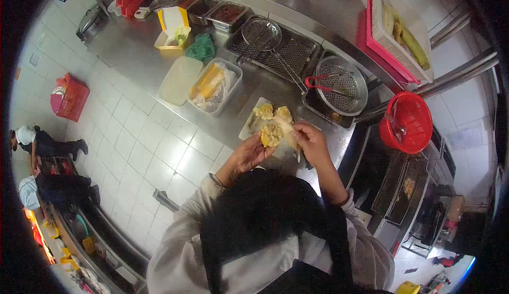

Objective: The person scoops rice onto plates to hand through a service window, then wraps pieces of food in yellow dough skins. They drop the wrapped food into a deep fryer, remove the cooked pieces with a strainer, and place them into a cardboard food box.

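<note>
My left hand is closed on a lumpy yellow piece of food, gripping its left edge. My right hand pinches a pale, elongated thing that reaches over toward the yellow piece. It is blurred, and its exact kind does not show. Two more yellow pieces, a left one and a right one, lie just beyond my hands on a whitish board or tray, which sits on the steel counter.
Left of my hands stand a plastic tub with a bagged yellow item and its lid. Behind are a wire rack tray, a skimmer and a colander with red-handled tongs. A red bucket stands right; people are far left.
</note>
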### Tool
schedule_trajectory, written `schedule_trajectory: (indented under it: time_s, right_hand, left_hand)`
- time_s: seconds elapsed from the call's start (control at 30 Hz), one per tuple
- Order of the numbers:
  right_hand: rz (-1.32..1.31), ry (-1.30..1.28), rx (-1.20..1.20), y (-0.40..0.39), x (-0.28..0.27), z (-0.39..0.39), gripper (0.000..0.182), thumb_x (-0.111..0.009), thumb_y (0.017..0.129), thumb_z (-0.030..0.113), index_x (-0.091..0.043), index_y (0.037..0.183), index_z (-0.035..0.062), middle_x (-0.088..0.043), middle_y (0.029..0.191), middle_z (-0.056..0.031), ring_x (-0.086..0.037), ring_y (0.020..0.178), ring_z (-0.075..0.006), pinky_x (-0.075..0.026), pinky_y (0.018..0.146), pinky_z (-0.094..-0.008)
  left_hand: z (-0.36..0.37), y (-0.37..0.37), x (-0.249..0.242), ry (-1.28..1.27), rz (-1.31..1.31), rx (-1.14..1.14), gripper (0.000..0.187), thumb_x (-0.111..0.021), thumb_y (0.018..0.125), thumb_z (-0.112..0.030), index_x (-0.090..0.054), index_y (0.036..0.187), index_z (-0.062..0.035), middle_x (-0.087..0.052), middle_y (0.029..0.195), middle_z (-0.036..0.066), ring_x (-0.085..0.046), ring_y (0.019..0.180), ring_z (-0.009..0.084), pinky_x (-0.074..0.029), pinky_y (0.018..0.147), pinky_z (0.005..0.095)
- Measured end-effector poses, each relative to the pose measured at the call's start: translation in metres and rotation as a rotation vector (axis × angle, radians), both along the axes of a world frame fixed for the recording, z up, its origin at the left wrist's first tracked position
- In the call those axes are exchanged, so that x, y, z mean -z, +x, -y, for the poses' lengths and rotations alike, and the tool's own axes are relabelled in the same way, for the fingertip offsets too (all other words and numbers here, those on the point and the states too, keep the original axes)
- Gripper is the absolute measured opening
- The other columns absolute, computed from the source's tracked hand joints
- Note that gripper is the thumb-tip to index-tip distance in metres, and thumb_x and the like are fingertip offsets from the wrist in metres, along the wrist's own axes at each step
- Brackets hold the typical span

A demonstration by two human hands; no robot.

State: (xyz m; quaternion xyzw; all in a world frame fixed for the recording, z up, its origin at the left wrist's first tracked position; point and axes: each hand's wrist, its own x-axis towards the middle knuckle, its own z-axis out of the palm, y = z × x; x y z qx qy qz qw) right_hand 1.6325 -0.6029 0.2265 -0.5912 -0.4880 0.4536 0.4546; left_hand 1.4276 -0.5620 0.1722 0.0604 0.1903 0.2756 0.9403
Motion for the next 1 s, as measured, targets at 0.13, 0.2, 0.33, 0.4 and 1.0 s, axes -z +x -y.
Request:
schedule_trajectory:
  time_s: [0.13,0.2,0.33,0.4,1.0]
  right_hand:
    - [0.186,0.191,-0.207,-0.034,-0.031,-0.011,0.015,-0.057,0.085,0.006,-0.058,0.099,0.0002,-0.061,0.089,-0.0072,-0.058,0.082,-0.0109,-0.046,0.073,-0.0244]
    - [0.198,0.168,-0.168,-0.039,-0.027,-0.016,0.014,-0.057,0.085,0.006,-0.058,0.098,-0.0001,-0.062,0.09,-0.0079,-0.059,0.083,-0.0113,-0.047,0.073,-0.0252]
    - [0.252,0.187,-0.073,-0.049,-0.011,-0.018,0.01,-0.06,0.082,0.005,-0.059,0.091,0.0001,-0.062,0.088,-0.0087,-0.06,0.079,-0.0146,-0.048,0.068,-0.028]
    - [0.342,0.274,-0.068,-0.053,-0.016,-0.016,0.01,-0.061,0.08,0.004,-0.06,0.089,0.0003,-0.061,0.087,-0.0091,-0.061,0.077,-0.0165,-0.048,0.066,-0.029]
    - [0.731,0.442,-0.156,-0.069,-0.029,-0.023,0.011,-0.064,0.076,0.011,-0.063,0.087,0.0065,-0.055,0.082,-0.0069,-0.059,0.072,-0.0251,-0.047,0.061,-0.0342]
  left_hand:
    - [0.005,-0.002,-0.014,0.546,-0.255,-0.022,0.04,-0.044,0.094,-0.028,-0.04,0.125,-0.0033,-0.051,0.119,0.009,-0.054,0.106,0.0203,-0.047,0.092,0.0337]
    - [0.002,-0.002,-0.013,0.72,-0.344,-0.051,0.039,-0.044,0.094,-0.028,-0.041,0.124,-0.0041,-0.051,0.119,0.009,-0.054,0.105,0.0194,-0.048,0.09,0.0325]
    - [-0.006,-0.004,-0.017,0.177,-0.105,-0.057,0.041,-0.044,0.093,-0.031,-0.04,0.125,-0.0059,-0.05,0.121,0.007,-0.053,0.107,0.018,-0.048,0.087,0.0321]
    - [-0.006,-0.004,-0.014,0.211,-0.017,-0.085,0.043,-0.046,0.093,-0.031,-0.038,0.127,-0.0076,-0.047,0.125,0.005,-0.05,0.111,0.0188,-0.045,0.09,0.0344]
    - [-0.001,-0.021,-0.052,0.413,-0.498,0.09,0.036,-0.049,0.088,-0.03,-0.052,0.109,-0.0016,-0.059,0.085,0.008,-0.059,0.065,0.0137,-0.046,0.047,0.0237]
